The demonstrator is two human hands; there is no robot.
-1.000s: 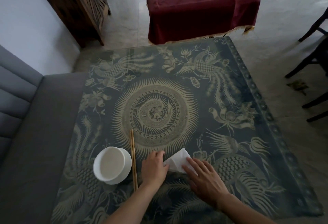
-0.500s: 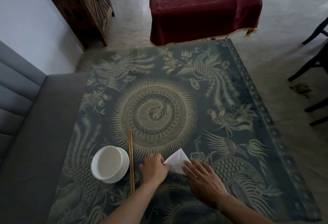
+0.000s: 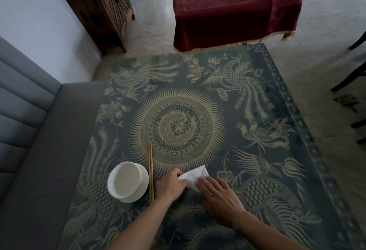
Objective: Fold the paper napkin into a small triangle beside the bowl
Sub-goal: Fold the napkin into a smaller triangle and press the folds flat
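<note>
The paper napkin (image 3: 195,175), already folded to a small white wedge, lay flat on the patterned counter (image 3: 267,111), to the right of the white bowl (image 3: 127,184) with a pair of chopsticks (image 3: 151,172) between them. The left hand (image 3: 171,185) had its fingers curled at the napkin's left edge, apparently pinching or pinning it so it would not slide, though the contact was partly hidden. The right hand (image 3: 219,198) lay flat with straight fingers across the napkin's near corner, likely pressing a crease. Beyond stood a table under a maroon cloth (image 3: 233,8).
</note>
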